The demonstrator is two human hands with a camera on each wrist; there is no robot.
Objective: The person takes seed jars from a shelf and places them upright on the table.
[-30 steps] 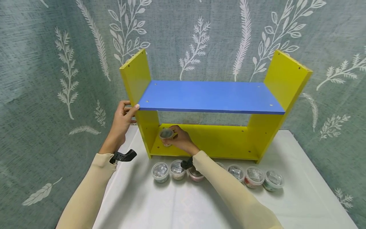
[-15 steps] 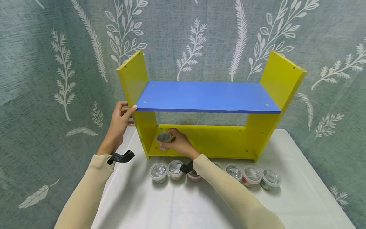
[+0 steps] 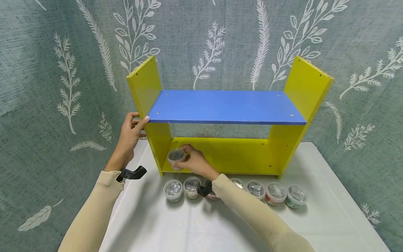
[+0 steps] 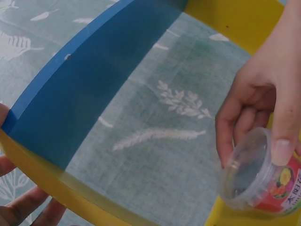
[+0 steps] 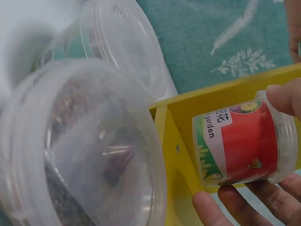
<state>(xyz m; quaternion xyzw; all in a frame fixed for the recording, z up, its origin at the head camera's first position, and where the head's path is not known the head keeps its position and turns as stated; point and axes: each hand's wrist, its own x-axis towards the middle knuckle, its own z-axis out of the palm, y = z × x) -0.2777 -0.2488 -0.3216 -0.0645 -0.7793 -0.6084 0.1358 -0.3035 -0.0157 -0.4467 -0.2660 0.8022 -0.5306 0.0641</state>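
Observation:
My right hand (image 3: 196,163) pinches a small lidded plastic tub (image 3: 176,158) between thumb and fingers. It is over the left end of the shelf unit's yellow bottom board (image 3: 226,154), near the front edge. In the right wrist view the tub's red and green label (image 5: 249,141) shows the word "garden"; the left wrist view shows its clear lid (image 4: 244,169) beneath the thumb. My left hand (image 3: 128,134) grips the unit's left yellow side panel (image 3: 146,84), thumb at the corner of the blue shelf (image 3: 226,106) and fingers behind the panel.
On the white cloth in front of the unit stands a row of several similar lidded tubs (image 3: 173,190), partly hidden by my right sleeve (image 3: 252,206). The right yellow side panel (image 3: 306,87) rises opposite. A green leaf-patterned curtain (image 3: 233,42) hangs behind.
My right hand has brought the tub slightly left and toward the front edge of the bottom board. The left hand keeps its grip on the panel. The head view has shifted a little.

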